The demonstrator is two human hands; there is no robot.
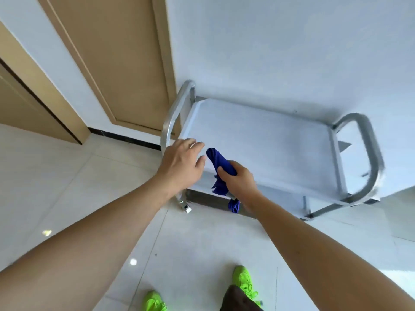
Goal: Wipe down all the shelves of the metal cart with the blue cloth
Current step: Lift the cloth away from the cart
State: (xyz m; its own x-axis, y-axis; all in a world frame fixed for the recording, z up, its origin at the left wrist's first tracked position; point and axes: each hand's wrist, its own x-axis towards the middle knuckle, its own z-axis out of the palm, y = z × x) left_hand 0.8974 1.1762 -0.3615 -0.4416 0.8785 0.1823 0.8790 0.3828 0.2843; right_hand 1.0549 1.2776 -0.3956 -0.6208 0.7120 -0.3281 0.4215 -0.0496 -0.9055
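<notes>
A metal cart point(269, 140) stands against the white wall, its top shelf bare and shiny, with looped handles at both ends. My right hand point(239, 179) is shut on a bunched blue cloth point(219, 161) at the shelf's near left edge; loose ends of the cloth hang below my fist. My left hand point(182, 163) hovers with fingers apart over the cart's near left corner, just left of the cloth, holding nothing. The lower shelves are mostly hidden under the top shelf.
A tan door point(116, 63) and its frame stand left of the cart. The floor is pale glossy tile point(67, 187). My green shoes point(243, 281) show at the bottom edge. One cart wheel point(186, 207) sits at the near left leg.
</notes>
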